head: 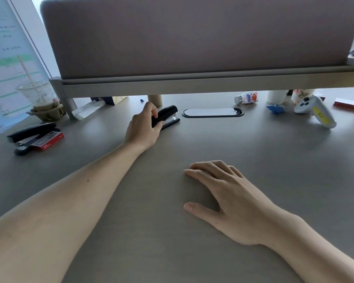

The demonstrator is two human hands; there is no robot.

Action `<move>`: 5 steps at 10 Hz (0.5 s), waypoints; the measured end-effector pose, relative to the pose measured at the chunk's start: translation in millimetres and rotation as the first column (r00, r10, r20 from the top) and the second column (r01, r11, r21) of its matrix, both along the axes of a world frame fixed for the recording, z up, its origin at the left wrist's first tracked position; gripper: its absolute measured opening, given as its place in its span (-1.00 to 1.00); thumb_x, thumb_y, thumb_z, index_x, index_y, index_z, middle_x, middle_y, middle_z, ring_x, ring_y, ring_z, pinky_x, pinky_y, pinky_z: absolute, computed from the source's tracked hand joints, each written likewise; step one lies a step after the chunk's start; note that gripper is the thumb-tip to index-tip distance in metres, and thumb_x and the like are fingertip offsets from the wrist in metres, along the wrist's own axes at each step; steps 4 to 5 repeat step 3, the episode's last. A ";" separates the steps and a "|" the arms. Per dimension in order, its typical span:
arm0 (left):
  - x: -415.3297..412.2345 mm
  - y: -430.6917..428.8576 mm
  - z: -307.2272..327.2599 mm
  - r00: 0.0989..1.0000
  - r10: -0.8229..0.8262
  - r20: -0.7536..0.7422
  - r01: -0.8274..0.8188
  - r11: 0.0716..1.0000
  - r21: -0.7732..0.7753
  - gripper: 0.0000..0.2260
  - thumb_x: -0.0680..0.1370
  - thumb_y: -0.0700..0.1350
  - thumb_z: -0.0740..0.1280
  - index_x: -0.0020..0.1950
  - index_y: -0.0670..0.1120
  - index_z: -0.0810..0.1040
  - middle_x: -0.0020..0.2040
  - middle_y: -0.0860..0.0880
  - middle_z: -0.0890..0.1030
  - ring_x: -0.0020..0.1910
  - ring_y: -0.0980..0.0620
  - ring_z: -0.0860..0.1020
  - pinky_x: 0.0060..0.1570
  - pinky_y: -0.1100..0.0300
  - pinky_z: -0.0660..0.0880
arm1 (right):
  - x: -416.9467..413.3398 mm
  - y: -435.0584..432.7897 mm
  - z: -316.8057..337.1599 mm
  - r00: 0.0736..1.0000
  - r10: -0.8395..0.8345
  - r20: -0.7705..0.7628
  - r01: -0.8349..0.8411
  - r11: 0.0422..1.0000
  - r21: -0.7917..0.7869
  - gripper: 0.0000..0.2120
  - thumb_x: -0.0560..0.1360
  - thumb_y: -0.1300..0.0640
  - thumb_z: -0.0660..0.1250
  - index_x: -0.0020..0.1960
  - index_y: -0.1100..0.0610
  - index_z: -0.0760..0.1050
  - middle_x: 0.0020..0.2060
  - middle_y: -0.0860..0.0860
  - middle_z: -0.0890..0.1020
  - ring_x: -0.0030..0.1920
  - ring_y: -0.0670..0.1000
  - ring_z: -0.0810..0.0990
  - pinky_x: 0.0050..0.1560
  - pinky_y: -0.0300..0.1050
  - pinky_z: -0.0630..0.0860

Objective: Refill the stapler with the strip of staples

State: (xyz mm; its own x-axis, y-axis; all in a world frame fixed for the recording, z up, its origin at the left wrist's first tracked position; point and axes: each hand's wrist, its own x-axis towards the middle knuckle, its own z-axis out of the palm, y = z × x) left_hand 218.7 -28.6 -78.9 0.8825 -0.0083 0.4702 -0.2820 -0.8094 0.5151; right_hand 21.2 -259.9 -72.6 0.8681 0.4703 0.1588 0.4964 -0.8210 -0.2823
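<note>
Left hand on the stapler, right hand flat.
The left hand (142, 127) gripped the black stapler (166, 117) far back on the grey surface (274, 152), beside an oval cable port (212, 112). The right hand (225, 198) lay open, palm down. A second stapler (30, 134) sat on a red box (49, 140) at left; its print was unreadable.

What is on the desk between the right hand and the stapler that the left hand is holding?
Nothing: in the head view, only bare desk lies between the flat right hand and the stapler gripped by the left hand.
</note>
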 end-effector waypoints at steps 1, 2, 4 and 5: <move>-3.4 -2.3 0.9 1.000 0.003 -0.014 -0.003 1.000 -0.002 -0.76 0.58 -0.07 0.43 0.08 -0.09 0.40 -0.06 -0.02 0.56 -0.06 -0.24 0.55 -0.05 -0.04 0.48 | 0.8 0.8 -0.5 1.000 -0.002 -0.011 0.002 1.000 -0.010 -0.30 0.54 -0.46 0.05 0.58 -0.17 0.28 0.50 -0.31 0.32 0.55 -0.19 0.21 0.57 -0.20 0.15; -4.8 1.8 2.4 0.999 -0.032 -0.027 0.032 0.999 -0.031 -0.72 0.57 -0.04 0.45 0.09 -0.09 0.38 0.00 -0.04 0.56 0.02 -0.21 0.56 -0.03 0.00 0.45 | 0.0 0.2 0.5 1.000 -0.008 -0.030 0.008 1.000 -0.012 -0.30 0.54 -0.47 0.04 0.59 -0.18 0.25 0.51 -0.33 0.29 0.55 -0.22 0.17 0.58 -0.19 0.13; -15.4 11.6 9.7 0.997 -0.082 -0.011 0.082 0.997 -0.014 -0.69 0.56 -0.03 0.47 0.12 -0.09 0.39 0.17 -0.09 0.57 0.22 -0.13 0.54 0.03 0.11 0.36 | -0.7 0.2 3.7 0.999 -0.013 -0.040 0.011 1.000 -0.029 -0.30 0.54 -0.46 0.05 0.59 -0.18 0.26 0.52 -0.32 0.30 0.56 -0.21 0.18 0.58 -0.21 0.12; -15.4 11.6 9.7 0.997 -0.082 -0.011 0.082 0.997 -0.014 -0.69 0.56 -0.03 0.47 0.12 -0.09 0.39 0.17 -0.09 0.57 0.22 -0.13 0.54 0.03 0.11 0.36 | -0.7 0.2 3.7 0.999 -0.013 -0.040 0.011 1.000 -0.029 -0.30 0.54 -0.46 0.05 0.59 -0.18 0.26 0.52 -0.32 0.30 0.56 -0.21 0.18 0.58 -0.21 0.12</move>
